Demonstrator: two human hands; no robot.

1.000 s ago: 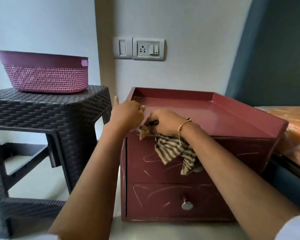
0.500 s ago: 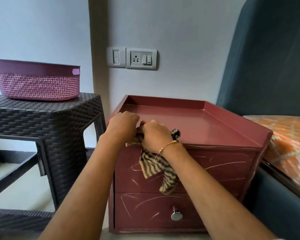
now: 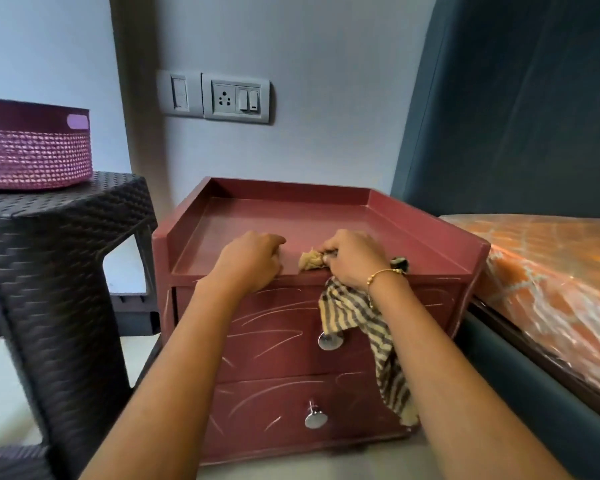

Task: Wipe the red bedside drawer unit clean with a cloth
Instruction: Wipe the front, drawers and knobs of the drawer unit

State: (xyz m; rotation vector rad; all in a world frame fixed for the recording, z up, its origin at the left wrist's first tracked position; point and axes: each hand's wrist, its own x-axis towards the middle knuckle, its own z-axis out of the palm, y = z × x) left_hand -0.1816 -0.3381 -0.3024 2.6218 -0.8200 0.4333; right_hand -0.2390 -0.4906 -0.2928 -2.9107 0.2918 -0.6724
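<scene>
The red bedside drawer unit [image 3: 326,216] stands against the wall, with a raised rim round its top and two scratched drawers with metal knobs [image 3: 329,341]. My right hand [image 3: 355,259] rests on the top's front edge, shut on a striped yellow-and-dark cloth [image 3: 357,317]. Part of the cloth bunches out by my fingers and the rest hangs down over the upper drawer. My left hand [image 3: 250,259] sits on the front edge beside it, fingers curled, a little apart from the cloth.
A dark woven-pattern stool [image 3: 59,244] stands close on the left with a pink basket [image 3: 32,150] on it. A bed with an orange cover [image 3: 551,271] and teal headboard [image 3: 516,105] borders the right. A wall socket panel [image 3: 234,98] is above the unit.
My hands have separated; the left one has let go of the cloth. The view has dropped and come closer, so both drawer knobs show. The cloth hangs lower over the upper drawer.
</scene>
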